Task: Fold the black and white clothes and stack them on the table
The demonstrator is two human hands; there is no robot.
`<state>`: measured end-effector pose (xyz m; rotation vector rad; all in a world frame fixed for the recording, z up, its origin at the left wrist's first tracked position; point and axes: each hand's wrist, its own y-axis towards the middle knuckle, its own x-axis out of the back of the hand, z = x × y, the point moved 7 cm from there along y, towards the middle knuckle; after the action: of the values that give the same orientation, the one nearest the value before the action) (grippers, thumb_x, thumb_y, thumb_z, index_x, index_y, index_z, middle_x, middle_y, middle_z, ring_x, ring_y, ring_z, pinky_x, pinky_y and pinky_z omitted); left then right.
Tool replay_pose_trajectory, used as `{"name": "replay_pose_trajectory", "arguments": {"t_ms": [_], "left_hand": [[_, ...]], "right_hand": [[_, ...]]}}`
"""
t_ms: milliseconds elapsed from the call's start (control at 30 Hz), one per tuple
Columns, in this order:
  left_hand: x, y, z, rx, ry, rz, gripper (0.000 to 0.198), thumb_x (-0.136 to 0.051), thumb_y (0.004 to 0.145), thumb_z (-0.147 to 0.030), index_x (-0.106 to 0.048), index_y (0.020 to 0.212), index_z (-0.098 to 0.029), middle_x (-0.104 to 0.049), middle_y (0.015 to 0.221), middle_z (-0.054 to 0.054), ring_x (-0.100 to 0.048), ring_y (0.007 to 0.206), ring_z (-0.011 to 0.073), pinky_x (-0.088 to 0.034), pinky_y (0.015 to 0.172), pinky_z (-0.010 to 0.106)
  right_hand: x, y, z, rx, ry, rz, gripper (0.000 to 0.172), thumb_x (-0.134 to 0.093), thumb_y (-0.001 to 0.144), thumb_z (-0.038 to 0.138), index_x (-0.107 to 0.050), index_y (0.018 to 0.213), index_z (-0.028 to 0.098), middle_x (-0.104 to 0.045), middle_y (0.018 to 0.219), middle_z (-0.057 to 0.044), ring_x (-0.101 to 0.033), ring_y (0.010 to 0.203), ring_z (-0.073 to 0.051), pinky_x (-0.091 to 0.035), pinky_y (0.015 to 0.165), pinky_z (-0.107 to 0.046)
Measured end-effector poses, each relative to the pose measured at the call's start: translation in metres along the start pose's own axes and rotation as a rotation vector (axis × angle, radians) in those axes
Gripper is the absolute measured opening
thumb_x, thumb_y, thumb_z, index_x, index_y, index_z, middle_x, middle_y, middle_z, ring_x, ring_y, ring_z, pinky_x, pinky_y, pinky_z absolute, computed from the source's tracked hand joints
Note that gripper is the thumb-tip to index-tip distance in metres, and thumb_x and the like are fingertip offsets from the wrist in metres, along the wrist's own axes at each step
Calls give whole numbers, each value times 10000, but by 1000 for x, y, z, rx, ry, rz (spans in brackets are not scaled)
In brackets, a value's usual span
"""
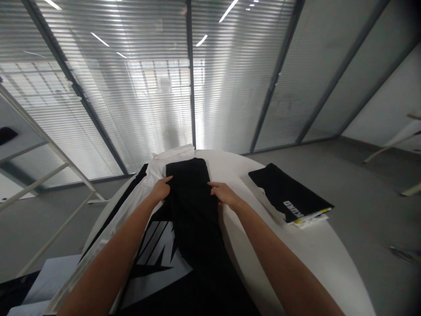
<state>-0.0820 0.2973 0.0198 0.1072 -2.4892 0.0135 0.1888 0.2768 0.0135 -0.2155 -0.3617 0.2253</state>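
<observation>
A black garment [197, 210] with a large white print [158, 245] lies spread on the round white table in front of me. One long part of it is laid over as a narrow panel pointing away from me. My left hand [160, 190] is at the panel's left edge, index finger stretched onto the cloth and the others curled. At the right edge, my right hand [225, 193] has its index finger and thumb against the fabric. Under and left of the black garment runs white cloth [141, 186], with more black fabric beside it.
Folded black clothing [286, 188] with white lettering lies on the right of the white table [338, 263], with white and yellow edges showing beneath. A pale metal frame [62, 158] stands at left. Behind the table is a glass partition with blinds [223, 87].
</observation>
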Motion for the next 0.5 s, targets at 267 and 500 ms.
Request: {"name": "replay_pose_trajectory", "arguments": {"t_ms": [267, 500], "left_hand": [[-7, -4, 21, 119, -356, -24, 622, -531, 751, -40, -485, 1371, -58, -733, 854, 87, -606, 571, 121, -463, 502, 200], [-34, 10, -16, 25, -382, -3, 645, -531, 745, -18, -499, 1377, -139, -608, 1300, 109, -657, 1012, 183, -515, 880, 266]], "right_hand": [[-11, 11, 7, 329, -239, -56, 514, -499, 653, 45, -705, 1113, 143, -657, 1211, -80, -571, 1142, -226, -403, 1007, -312], [25, 17, -7, 152, -158, -101, 476, -479, 629, 19, -716, 1027, 131, -736, 908, -55, -666, 828, -190, -497, 692, -234]]}}
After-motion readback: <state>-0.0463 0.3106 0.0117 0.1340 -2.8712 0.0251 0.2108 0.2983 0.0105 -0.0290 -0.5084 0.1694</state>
